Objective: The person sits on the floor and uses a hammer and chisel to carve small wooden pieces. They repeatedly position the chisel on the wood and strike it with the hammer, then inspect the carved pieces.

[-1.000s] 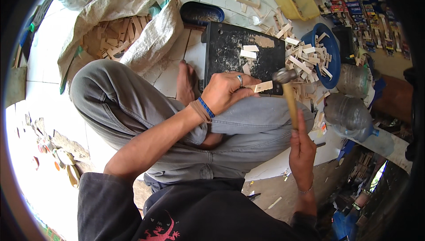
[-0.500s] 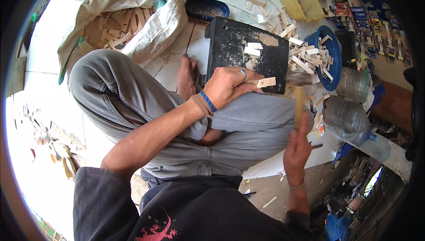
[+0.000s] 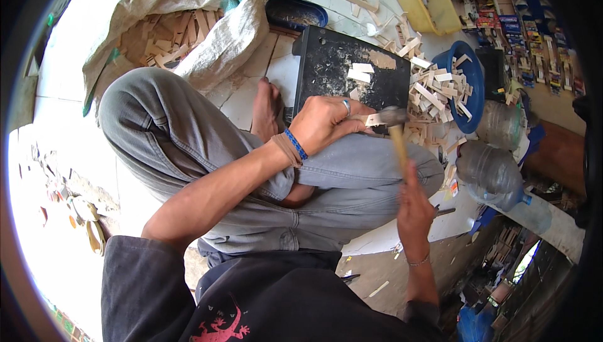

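Observation:
My left hand (image 3: 326,123) is closed on a small pale wooden piece (image 3: 372,119), pinched between thumb and fingers at the near edge of a black board (image 3: 326,69). My right hand (image 3: 414,207) is wrapped round the wooden handle of a hammer (image 3: 399,144). The hammer's blurred metal head is over the right end of the wooden piece and hides it; whether they touch I cannot tell. Two pale wooden pieces (image 3: 360,72) lie on the board, whose surface is worn and dusty.
Many wooden pieces lie heaped beside and in a blue basin (image 3: 476,87) right of the board. A white sack (image 3: 239,40) of wood scraps, a dark oval tray (image 3: 295,12) and a yellow tub (image 3: 433,3) stand farther off. A large plastic bottle (image 3: 490,172) lies at right.
My right hand has swung the hammer leftward, bringing its head over the wooden piece. My left hand keeps its place and hold.

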Demonstrator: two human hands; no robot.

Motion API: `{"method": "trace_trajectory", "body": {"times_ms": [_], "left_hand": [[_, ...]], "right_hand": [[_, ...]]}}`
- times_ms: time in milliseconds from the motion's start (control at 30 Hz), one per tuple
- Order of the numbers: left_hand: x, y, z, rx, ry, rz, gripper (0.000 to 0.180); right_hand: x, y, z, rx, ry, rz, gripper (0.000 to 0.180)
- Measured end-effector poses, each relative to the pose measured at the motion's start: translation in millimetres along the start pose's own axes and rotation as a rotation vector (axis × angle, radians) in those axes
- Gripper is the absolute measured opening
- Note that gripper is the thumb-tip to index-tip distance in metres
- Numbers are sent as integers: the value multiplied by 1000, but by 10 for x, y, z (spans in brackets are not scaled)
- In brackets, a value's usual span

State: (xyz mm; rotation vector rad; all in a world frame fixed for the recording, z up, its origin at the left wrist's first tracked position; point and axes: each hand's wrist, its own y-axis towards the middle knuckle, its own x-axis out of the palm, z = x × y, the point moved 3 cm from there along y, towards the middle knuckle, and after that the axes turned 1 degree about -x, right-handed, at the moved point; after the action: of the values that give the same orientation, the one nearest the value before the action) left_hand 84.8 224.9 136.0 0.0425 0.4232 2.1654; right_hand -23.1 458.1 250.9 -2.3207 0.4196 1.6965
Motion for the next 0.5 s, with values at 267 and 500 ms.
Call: {"method": "trace_trajectory", "body": {"times_ms": [267,500], "left_hand": [[5,-8,39,27,7,5,25],[-1,3,25,35,-24,24,27]], "right_hand": [[63,-46,-7,-28,-58,-4,57],[66,-76,28,-170,-156,216,56]]}}
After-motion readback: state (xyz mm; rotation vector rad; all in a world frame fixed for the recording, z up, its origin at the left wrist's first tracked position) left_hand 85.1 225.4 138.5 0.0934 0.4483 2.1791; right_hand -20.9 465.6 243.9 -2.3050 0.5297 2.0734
